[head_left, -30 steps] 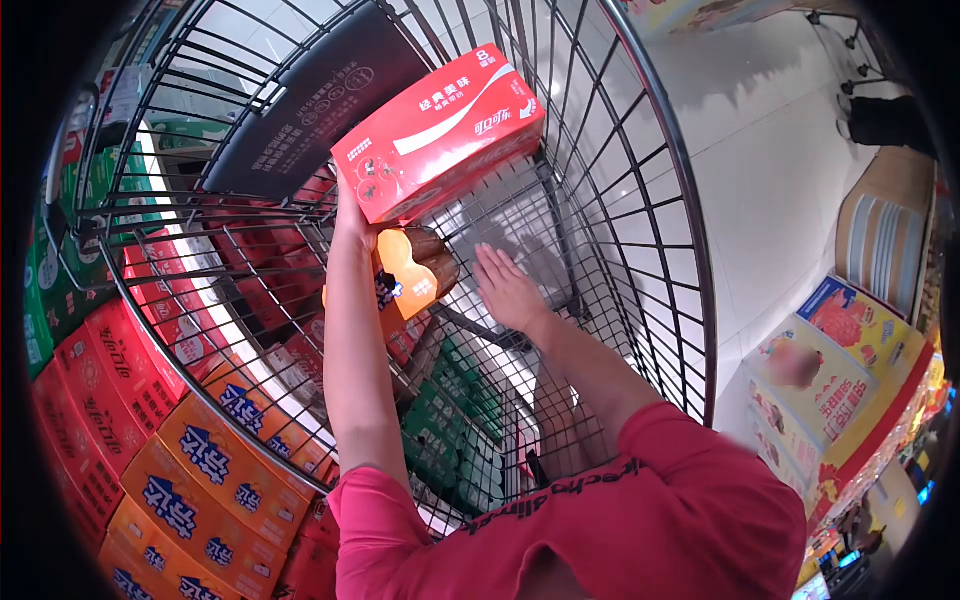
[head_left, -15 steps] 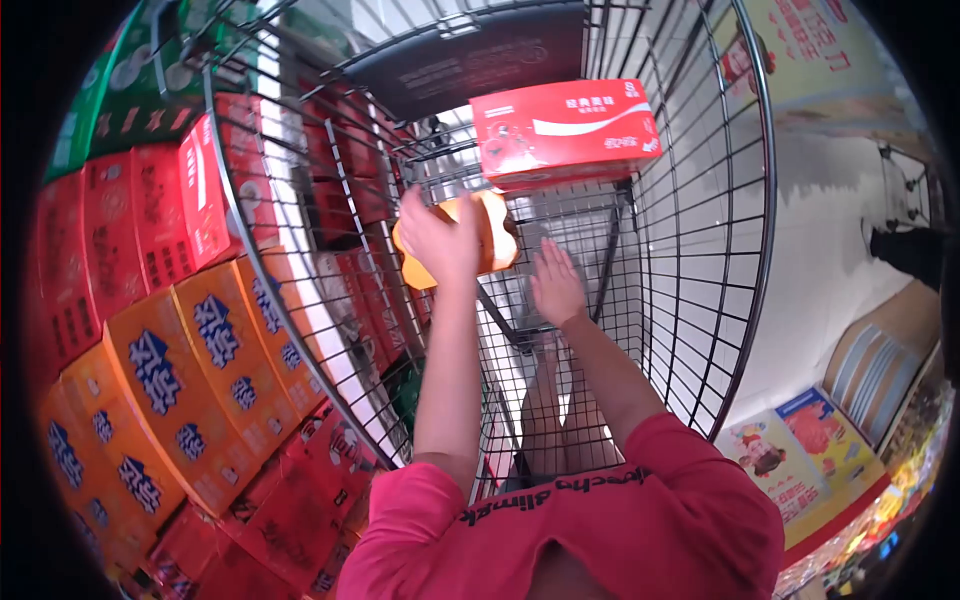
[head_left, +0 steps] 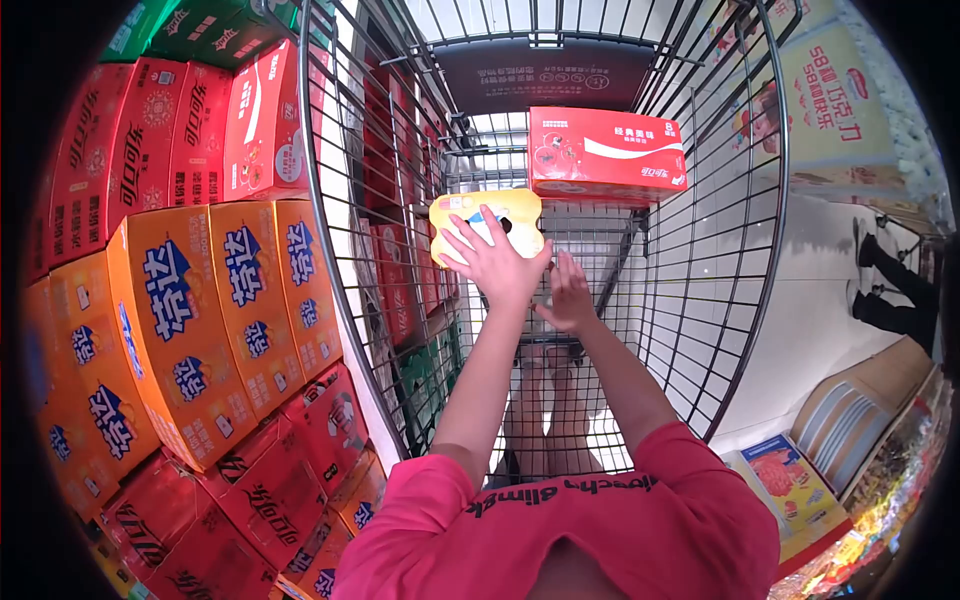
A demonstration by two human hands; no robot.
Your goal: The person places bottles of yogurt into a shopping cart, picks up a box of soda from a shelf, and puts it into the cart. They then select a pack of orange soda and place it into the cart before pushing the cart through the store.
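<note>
Yellow-orange drink pack [head_left: 487, 222] at frame centre, inside wire cart [head_left: 735, 300], just below-left of red cola carton [head_left: 607, 155] parked at cart's far end. Left hand [head_left: 495, 262] spread wide over pack's top, fingers clamped round it, bearing weight. Right hand [head_left: 570, 298] open beside it, fingers loose, touching pack's lower edge or just short; cannot tell. Orange and red cartons [head_left: 200, 300] stacked at frame left.

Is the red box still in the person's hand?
No, the red box lies in the cart, while the left hand holds an orange pack.

Yellow-orange pack [head_left: 487, 222], red box [head_left: 606, 155] — white swoosh, black wire cart [head_left: 700, 260] (orange cartons [head_left: 200, 310] beside)
</note>
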